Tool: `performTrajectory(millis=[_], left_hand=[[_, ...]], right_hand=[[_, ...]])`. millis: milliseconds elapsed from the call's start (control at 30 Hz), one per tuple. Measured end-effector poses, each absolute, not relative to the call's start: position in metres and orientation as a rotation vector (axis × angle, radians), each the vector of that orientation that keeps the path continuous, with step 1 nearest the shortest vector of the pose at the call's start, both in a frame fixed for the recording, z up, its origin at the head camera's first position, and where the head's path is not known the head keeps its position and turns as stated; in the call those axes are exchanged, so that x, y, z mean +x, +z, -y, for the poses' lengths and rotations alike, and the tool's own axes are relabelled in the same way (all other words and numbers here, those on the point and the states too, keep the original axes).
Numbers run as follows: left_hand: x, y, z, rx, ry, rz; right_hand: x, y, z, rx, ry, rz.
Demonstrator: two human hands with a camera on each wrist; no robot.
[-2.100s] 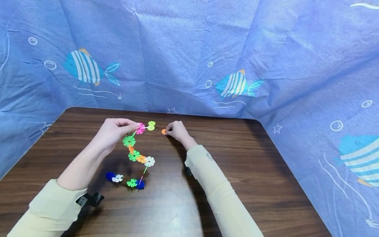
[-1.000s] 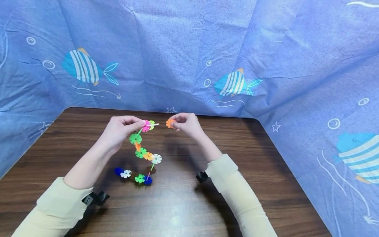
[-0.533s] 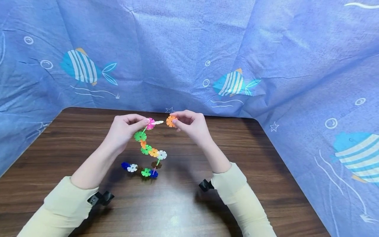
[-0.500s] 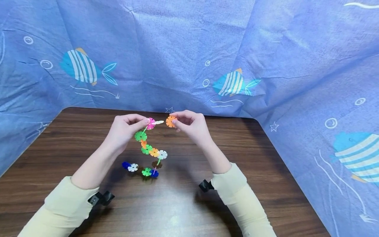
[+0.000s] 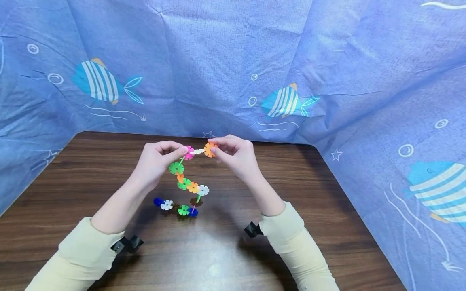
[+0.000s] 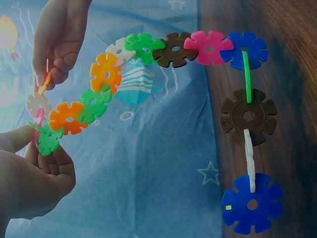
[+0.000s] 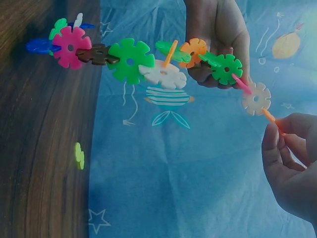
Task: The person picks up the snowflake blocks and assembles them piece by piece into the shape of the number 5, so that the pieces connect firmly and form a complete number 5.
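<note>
Hands (image 5: 198,155) pinch disc chain (image 5: 183,184) and orange disc (image 5: 209,150).

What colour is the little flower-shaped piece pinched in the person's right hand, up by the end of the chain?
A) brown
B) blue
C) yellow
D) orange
D: the right hand pinches an orange disc between thumb and fingertips, edge to edge with the white disc at the top end of the chain, which the left hand holds up by its pink disc.
</note>
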State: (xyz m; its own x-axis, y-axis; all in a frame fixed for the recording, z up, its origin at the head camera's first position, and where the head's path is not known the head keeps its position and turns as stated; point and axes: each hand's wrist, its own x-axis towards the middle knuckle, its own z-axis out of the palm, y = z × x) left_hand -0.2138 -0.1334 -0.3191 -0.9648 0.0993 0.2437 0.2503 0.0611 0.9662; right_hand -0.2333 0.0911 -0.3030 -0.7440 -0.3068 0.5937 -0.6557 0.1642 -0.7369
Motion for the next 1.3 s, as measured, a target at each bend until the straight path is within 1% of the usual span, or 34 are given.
performTrajectory(millis=[200, 333, 567, 667, 967, 1200, 1300], left_hand=[[-0.214, -0.321, 0.131, -0.379, -2.031, 2.194], [-0.213, -0.32, 0.129, -0.395, -2.036, 2.181], [-0.211, -0.319, 0.126, -0.408, -2.062, 2.176], [-0.211, -0.319, 0.126, -0.41, -2.071, 2.172], [-0.213, -0.318, 0.126, -0.481, -1.915, 2.258], [-0.212, -0.317, 0.123, -0.461, -1.875, 2.245], [-0.21, -0.318, 0.12, -0.439, -1.898, 2.227]], right_hand=[[-0.218, -0.289, -0.089, 0.858, 1.597, 2.165], [-0.209, -0.283, -0.087, 0.888, 1.596, 2.152], [-0.224, -0.303, -0.09, 0.871, 1.686, 2.134], [-0.225, -0.305, -0.09, 0.877, 1.742, 2.108], [-0.224, -0.304, -0.089, 0.91, 1.698, 2.084], [-0.221, -0.3, -0.087, 0.9, 1.671, 2.089], [-0.213, -0.293, -0.085, 0.898, 1.667, 2.086]])
